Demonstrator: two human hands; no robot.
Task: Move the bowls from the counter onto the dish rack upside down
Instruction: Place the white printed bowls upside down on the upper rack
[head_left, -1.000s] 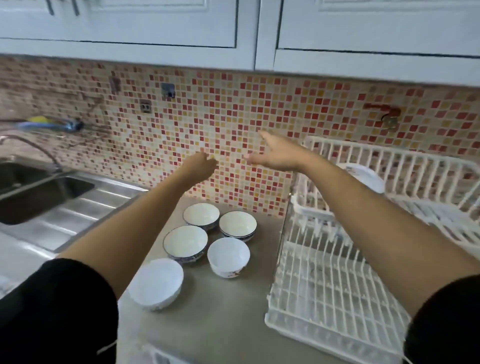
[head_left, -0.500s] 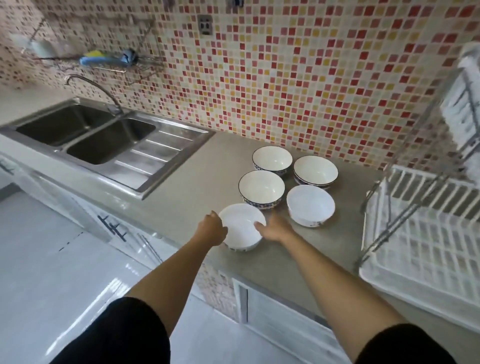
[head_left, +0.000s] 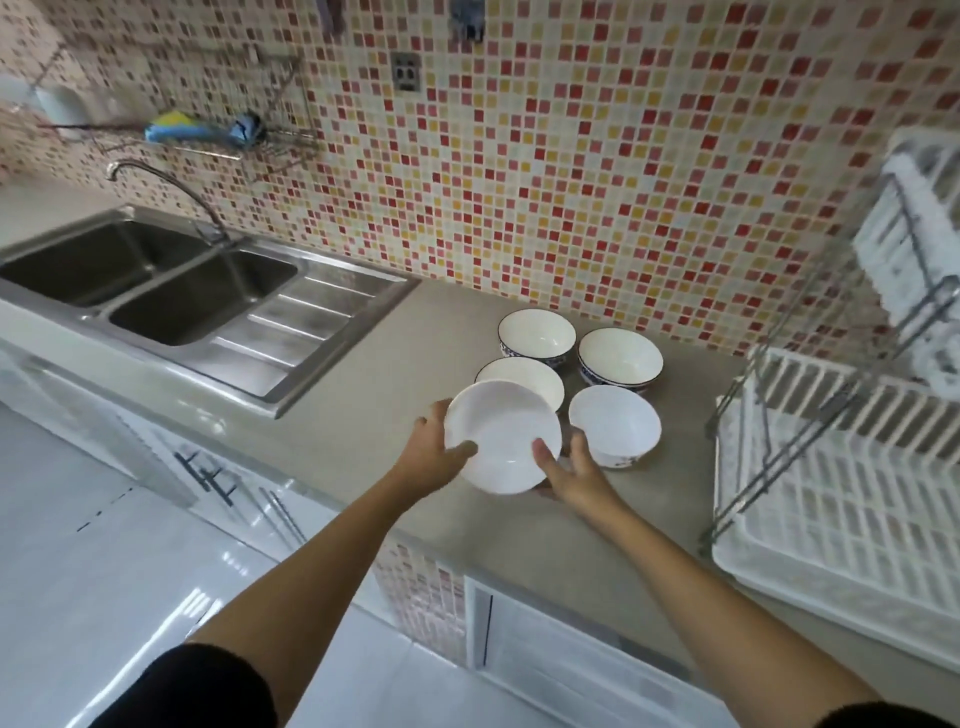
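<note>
I hold a plain white bowl (head_left: 501, 434) just above the grey counter (head_left: 363, 415), mouth up and tilted toward me. My left hand (head_left: 431, 452) grips its left rim, thumb inside. My right hand (head_left: 569, 467) grips its right rim from below. Behind it a blue-rimmed bowl (head_left: 530, 376) is partly hidden. Two more blue-patterned bowls (head_left: 537, 332) (head_left: 621, 358) stand further back, and a white bowl (head_left: 615, 426) stands to the right. The white dish rack (head_left: 841, 499) stands on the counter at the right.
A steel double sink (head_left: 197, 301) with a curved tap (head_left: 171, 182) fills the counter's left part. A wire wall shelf (head_left: 208, 140) carries a blue and yellow item. The rack's upper tier (head_left: 919, 244) juts out at the right. Mosaic tiles cover the wall behind.
Both hands came down from the wall to the nearest white bowl, closed on its rim and lifted it off the counter. My view has tipped downward.
</note>
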